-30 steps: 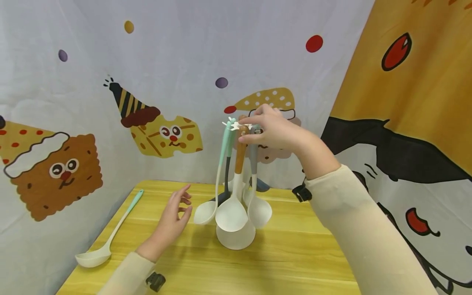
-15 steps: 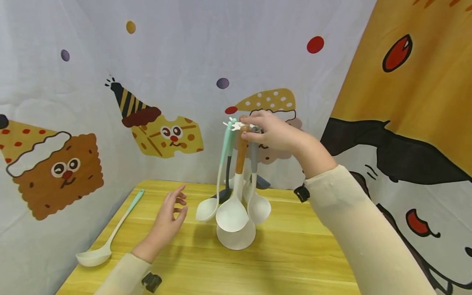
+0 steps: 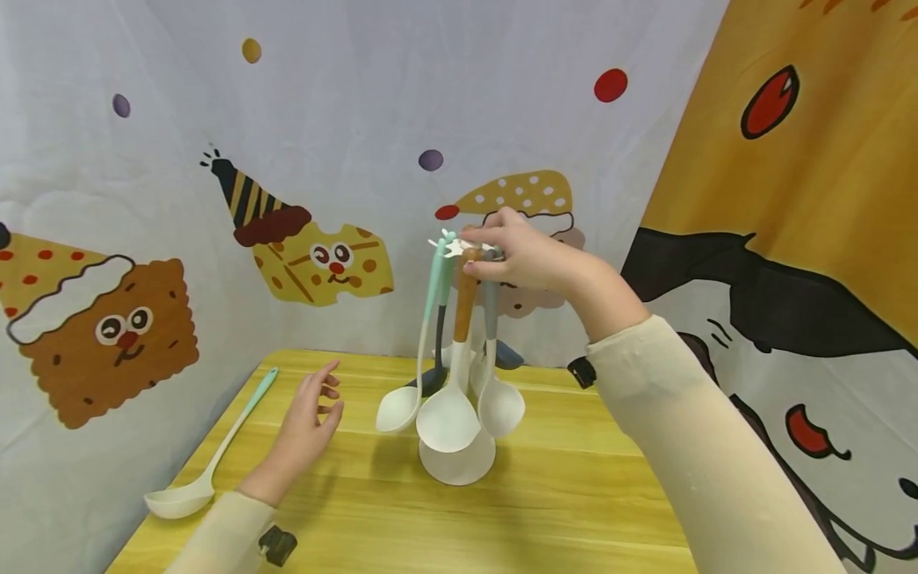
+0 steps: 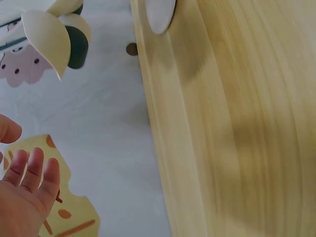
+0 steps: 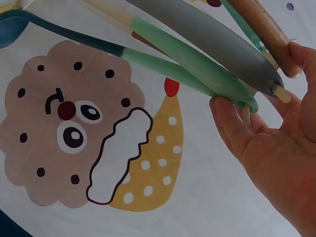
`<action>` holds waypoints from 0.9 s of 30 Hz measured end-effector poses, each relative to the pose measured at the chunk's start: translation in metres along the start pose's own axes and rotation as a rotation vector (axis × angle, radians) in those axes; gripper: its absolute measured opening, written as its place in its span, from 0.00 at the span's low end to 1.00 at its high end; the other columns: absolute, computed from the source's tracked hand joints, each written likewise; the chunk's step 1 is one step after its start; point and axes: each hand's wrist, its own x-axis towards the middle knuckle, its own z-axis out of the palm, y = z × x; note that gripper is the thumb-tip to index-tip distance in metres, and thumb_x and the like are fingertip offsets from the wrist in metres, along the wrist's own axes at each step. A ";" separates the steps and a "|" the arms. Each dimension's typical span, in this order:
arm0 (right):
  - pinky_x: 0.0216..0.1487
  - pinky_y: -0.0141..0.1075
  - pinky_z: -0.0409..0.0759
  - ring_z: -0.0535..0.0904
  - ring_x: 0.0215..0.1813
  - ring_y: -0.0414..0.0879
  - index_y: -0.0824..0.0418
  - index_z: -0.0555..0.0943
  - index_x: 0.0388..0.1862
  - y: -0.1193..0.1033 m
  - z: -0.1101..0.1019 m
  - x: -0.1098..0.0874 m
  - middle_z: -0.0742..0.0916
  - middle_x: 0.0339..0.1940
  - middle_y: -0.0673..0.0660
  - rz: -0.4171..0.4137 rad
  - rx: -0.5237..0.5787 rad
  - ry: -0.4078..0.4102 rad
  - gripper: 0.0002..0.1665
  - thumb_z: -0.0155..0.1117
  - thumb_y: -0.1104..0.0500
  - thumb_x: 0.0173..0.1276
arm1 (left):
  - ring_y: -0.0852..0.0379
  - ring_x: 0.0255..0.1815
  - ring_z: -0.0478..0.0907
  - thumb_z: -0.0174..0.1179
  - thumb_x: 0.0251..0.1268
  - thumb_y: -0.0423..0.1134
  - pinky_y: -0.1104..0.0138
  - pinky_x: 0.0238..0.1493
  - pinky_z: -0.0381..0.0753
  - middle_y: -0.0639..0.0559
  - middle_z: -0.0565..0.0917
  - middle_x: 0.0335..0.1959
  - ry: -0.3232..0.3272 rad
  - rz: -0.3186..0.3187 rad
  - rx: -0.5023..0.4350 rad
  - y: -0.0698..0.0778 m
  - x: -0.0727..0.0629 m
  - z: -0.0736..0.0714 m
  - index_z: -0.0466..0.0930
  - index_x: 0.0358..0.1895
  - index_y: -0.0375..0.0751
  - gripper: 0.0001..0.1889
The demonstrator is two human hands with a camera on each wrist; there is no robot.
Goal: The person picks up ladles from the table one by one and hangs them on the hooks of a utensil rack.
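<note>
A white utensil rack (image 3: 459, 469) stands upright on the table, hung with several ladles and other kitchen utensils. My right hand (image 3: 522, 253) holds the top of it from the right, fingers spread around the hanging handles. In the right wrist view the thumb meets the end of a brown-handled ladle (image 5: 264, 32), while the fingers touch the mint handle (image 5: 197, 69) opposite; a grey handle (image 5: 207, 34) lies between. My left hand (image 3: 297, 426) hovers left of the rack, fingers relaxed, holding nothing. Further left, a mint-handled white ladle (image 3: 179, 501) lies on the table.
The yellow wood-grain table (image 3: 574, 494) ends at a cloth backdrop (image 3: 344, 119) printed with cartoon food. At the rack's rear, a dark blue-grey utensil head (image 3: 509, 356) sticks out to the right.
My left hand has drawn back leftward from the rack. My right hand stays at the rack's top, thumb now over the brown handle, and the hanging ladles have shifted slightly.
</note>
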 end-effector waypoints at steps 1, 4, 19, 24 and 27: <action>0.52 0.45 0.71 0.66 0.52 0.52 0.53 0.65 0.72 -0.001 0.000 -0.001 0.66 0.59 0.61 0.004 -0.001 -0.004 0.33 0.57 0.47 0.70 | 0.51 0.47 0.72 0.55 0.63 0.24 0.61 0.43 0.81 0.45 0.69 0.51 -0.001 -0.011 0.008 -0.003 0.000 -0.001 0.55 0.72 0.43 0.35; 0.52 0.44 0.71 0.67 0.51 0.51 0.51 0.64 0.72 -0.004 -0.002 -0.004 0.66 0.58 0.59 0.028 -0.007 -0.014 0.34 0.56 0.45 0.70 | 0.50 0.48 0.71 0.55 0.64 0.25 0.59 0.43 0.80 0.44 0.69 0.51 -0.010 -0.048 0.032 -0.010 -0.002 -0.004 0.55 0.72 0.42 0.34; 0.51 0.43 0.69 0.64 0.52 0.52 0.49 0.63 0.73 -0.012 -0.001 -0.010 0.64 0.55 0.58 0.074 -0.016 -0.022 0.35 0.56 0.44 0.69 | 0.39 0.50 0.69 0.52 0.66 0.28 0.51 0.44 0.74 0.34 0.68 0.53 -0.029 -0.191 0.119 -0.053 -0.010 -0.024 0.52 0.71 0.31 0.32; 0.49 0.43 0.68 0.63 0.51 0.51 0.49 0.62 0.73 -0.012 0.000 -0.011 0.64 0.54 0.58 0.079 -0.007 -0.022 0.35 0.56 0.44 0.69 | 0.33 0.54 0.67 0.51 0.65 0.29 0.44 0.50 0.71 0.28 0.67 0.55 -0.028 -0.237 0.173 -0.063 -0.013 -0.031 0.50 0.71 0.29 0.32; 0.48 0.42 0.68 0.63 0.51 0.51 0.48 0.62 0.73 -0.012 0.001 -0.011 0.64 0.53 0.57 0.086 0.004 -0.023 0.35 0.56 0.43 0.69 | 0.29 0.55 0.66 0.51 0.65 0.31 0.41 0.50 0.70 0.26 0.67 0.56 -0.031 -0.277 0.233 -0.069 -0.016 -0.035 0.50 0.71 0.28 0.33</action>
